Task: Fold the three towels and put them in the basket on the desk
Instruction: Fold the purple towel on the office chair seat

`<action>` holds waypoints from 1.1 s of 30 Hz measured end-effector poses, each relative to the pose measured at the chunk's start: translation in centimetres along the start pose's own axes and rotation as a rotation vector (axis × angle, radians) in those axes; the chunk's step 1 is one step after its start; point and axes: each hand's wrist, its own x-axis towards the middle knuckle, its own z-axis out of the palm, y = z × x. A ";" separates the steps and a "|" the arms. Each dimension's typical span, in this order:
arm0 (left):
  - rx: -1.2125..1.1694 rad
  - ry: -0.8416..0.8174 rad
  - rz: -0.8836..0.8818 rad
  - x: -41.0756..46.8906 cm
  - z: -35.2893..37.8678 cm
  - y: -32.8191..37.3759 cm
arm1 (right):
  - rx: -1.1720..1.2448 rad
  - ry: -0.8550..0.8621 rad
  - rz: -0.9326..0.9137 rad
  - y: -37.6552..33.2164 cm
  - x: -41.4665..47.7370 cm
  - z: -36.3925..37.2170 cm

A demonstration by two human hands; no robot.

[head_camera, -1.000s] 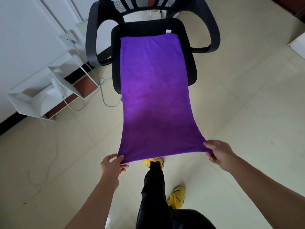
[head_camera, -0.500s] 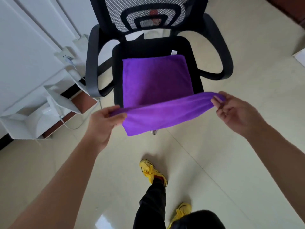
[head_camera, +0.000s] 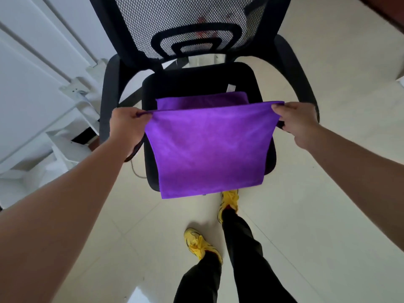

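You are looking down at 1 purple towel, plain and smooth, doubled over on itself. Its top edge is stretched taut and level, pinched at both upper corners. The near layer hangs over the front of a black chair seat; the far layer lies flat on it.

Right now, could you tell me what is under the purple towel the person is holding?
Under the purple towel, pinched by the left hand and right hand, sits the black office chair's seat. Its far half rests there; the lifted half hides the seat's middle.
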 end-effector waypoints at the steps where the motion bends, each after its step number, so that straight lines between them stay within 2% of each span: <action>1: -0.074 -0.018 -0.065 0.9 0.2 0.1 | -0.016 -0.019 0.010 -0.1 1.2 0.6; 4: -0.289 -0.053 -0.219 4.2 1.5 0.4 | -0.051 -0.031 0.033 -0.2 5.4 2.6; 6: -0.342 -0.075 -0.280 6.9 2.8 -0.1 | -0.050 -0.038 0.065 0.0 8.1 3.9; 12: -0.340 -0.152 -0.431 14.0 7.0 -2.1 | -0.044 -0.062 0.142 0.5 14.4 7.7; 15: -0.213 -0.202 -0.447 14.5 9.8 -3.5 | -0.050 -0.073 0.169 1.4 16.3 8.7; 20: 0.340 -0.071 -0.190 14.3 12.0 -5.7 | -0.029 -0.103 0.259 2.7 17.3 8.9; 28: 0.442 -0.107 -0.053 14.9 11.2 -4.6 | -0.046 -0.108 0.267 2.8 17.2 8.6; 30: 0.484 -0.097 0.084 14.6 11.2 -4.4 | -0.048 -0.102 0.263 2.9 16.8 8.5; 33: 0.611 -0.184 0.251 14.6 11.9 -3.8 | -0.045 -0.098 0.243 2.9 16.3 8.5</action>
